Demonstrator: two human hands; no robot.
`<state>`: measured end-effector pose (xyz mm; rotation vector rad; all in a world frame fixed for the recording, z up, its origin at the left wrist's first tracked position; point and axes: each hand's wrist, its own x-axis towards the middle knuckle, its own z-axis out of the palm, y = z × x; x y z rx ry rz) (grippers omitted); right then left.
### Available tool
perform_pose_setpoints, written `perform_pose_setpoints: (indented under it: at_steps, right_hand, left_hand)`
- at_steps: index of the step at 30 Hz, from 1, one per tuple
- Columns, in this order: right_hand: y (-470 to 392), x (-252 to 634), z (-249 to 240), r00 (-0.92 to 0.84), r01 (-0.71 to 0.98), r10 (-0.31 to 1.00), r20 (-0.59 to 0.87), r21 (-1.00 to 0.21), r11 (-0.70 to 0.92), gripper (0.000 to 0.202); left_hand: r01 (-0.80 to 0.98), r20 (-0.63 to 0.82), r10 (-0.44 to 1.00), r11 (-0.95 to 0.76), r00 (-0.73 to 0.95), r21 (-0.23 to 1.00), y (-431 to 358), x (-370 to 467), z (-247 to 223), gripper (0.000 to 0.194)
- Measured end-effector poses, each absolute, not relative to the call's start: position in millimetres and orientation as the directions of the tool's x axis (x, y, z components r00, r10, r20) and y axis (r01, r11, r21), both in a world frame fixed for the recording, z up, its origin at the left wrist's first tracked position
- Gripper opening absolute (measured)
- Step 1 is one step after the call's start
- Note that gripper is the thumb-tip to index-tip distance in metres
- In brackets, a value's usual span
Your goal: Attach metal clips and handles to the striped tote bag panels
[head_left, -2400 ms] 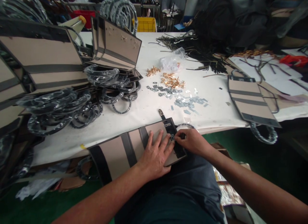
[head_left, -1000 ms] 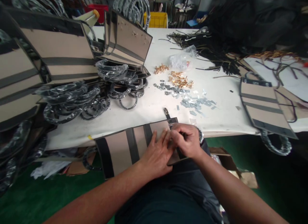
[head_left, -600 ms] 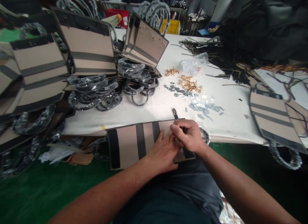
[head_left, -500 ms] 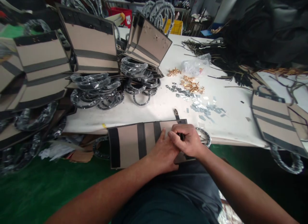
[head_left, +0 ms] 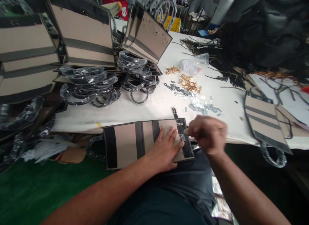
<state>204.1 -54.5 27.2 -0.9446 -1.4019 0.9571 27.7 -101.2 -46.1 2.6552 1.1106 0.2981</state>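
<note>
A beige bag panel (head_left: 126, 139) with dark strips lies across my lap and the table edge. My left hand (head_left: 164, 151) presses flat on its right part, fingers spread. Close to the fingertips, two small metal plates (head_left: 182, 137) sit on the panel's black end band. My right hand (head_left: 209, 133) is curled, raised just right of that band and smeared by motion; what it holds is not clear. A dark strap with a metal clasp (head_left: 174, 111) sticks out beyond the panel's far edge. One plastic-wrapped handle (head_left: 95, 147) shows at the panel's left end.
Stacked bag panels (head_left: 83, 34) and wrapped handles (head_left: 83, 86) crowd the left of the table. Gold-coloured fasteners (head_left: 189, 83), loose metal plates (head_left: 205, 108) and a clear plastic bag (head_left: 190, 66) lie ahead. Another bag piece (head_left: 262, 117) overhangs the edge at right.
My right hand has lifted off my left hand and moved right, uncovering the metal plates on the band. My left hand still lies on the panel. The view has shifted slightly.
</note>
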Motion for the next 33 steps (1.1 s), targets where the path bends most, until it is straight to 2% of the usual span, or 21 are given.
perform_pose_setpoints:
  at_steps: [4, 6, 10, 13, 15, 17, 19, 22, 24, 26, 29, 31, 33]
  right_hand:
    - [-56.2, 204.5, 4.7, -0.11, 0.105, 0.96, 0.257, -0.958, 0.268, 0.049]
    - [-54.4, 208.2, 4.0, -0.099, 0.095, 0.956, 0.276, -0.954, 0.285, 0.047]
    - [-64.9, 221.3, 24.4, 0.038, -0.015, 0.925, 0.379, -0.925, 0.38, 0.042]
    - [-89.6, 237.0, 40.1, 0.049, -0.12, 0.907, 0.418, -0.899, 0.421, 0.033]
    - [-110.3, 250.6, 44.4, 0.032, -0.16, 0.925, 0.379, -0.912, 0.379, 0.03]
    - [-129.9, 264.8, 44.0, 0.055, -0.204, 0.948, 0.313, -0.926, 0.317, 0.027]
    - [-145.2, 276.5, 41.0, 0.141, -0.254, 0.959, 0.247, -0.927, 0.276, 0.026]
    - [-156.2, 283.9, 37.4, 0.277, -0.263, 0.954, 0.116, -0.945, 0.192, 0.032]
    - [-154.8, 280.6, 39.0, 0.29, -0.193, 0.957, -0.002, -0.98, 0.056, 0.037]
    - [-148.2, 271.8, 46.6, 0.247, -0.098, 0.967, -0.07, -0.994, -0.048, 0.046]
    - [-135.3, 252.4, 70.7, 0.104, -0.004, 0.994, -0.017, -1.0, -0.017, 0.072]
    - [-128.7, 238.6, 92.1, -0.019, 0.009, 0.996, 0.085, -0.996, 0.085, 0.079]
    - [-124.5, 227.0, 113.0, -0.108, -0.01, 0.974, 0.197, -0.98, 0.198, 0.077]
  left_hand:
    - [0.664, 0.073, 0.711, -0.684, 0.699, 0.301, -102.2, 28.2, -44.3, 0.087]
    - [0.673, 0.073, 0.718, -0.678, 0.692, 0.295, -103.5, 28.2, -41.7, 0.087]
    - [0.684, 0.075, 0.727, -0.672, 0.683, 0.283, -110.3, 27.2, -36.0, 0.085]
    - [0.693, 0.068, 0.73, -0.67, 0.68, 0.266, -121.0, 28.4, -30.1, 0.073]
    - [0.7, 0.085, 0.738, -0.665, 0.669, 0.26, -128.9, 30.4, -22.5, 0.06]
    - [0.705, 0.144, 0.753, -0.654, 0.642, 0.275, -135.4, 30.8, -8.3, 0.049]
    - [0.686, 0.25, 0.77, -0.637, 0.587, 0.351, -140.0, 26.4, 14.6, 0.043]
    - [0.581, 0.358, 0.838, -0.544, 0.412, 0.605, -145.7, 7.4, 60.1, 0.039]
    - [0.471, 0.298, 0.93, -0.367, 0.216, 0.802, -150.9, -11.2, 89.4, 0.037]
    - [0.331, 0.21, 0.977, -0.187, -0.036, 0.925, -157.5, -29.4, 112.0, 0.038]
    - [0.158, 0.192, 0.883, -0.136, -0.429, 0.978, -168.6, -44.3, 134.2, 0.038]
    - [0.126, 0.234, 0.8, -0.197, -0.552, 0.972, -175.4, -41.7, 145.6, 0.037]
    - [0.113, 0.261, 0.769, -0.241, -0.584, 0.964, -181.0, -31.9, 155.4, 0.036]
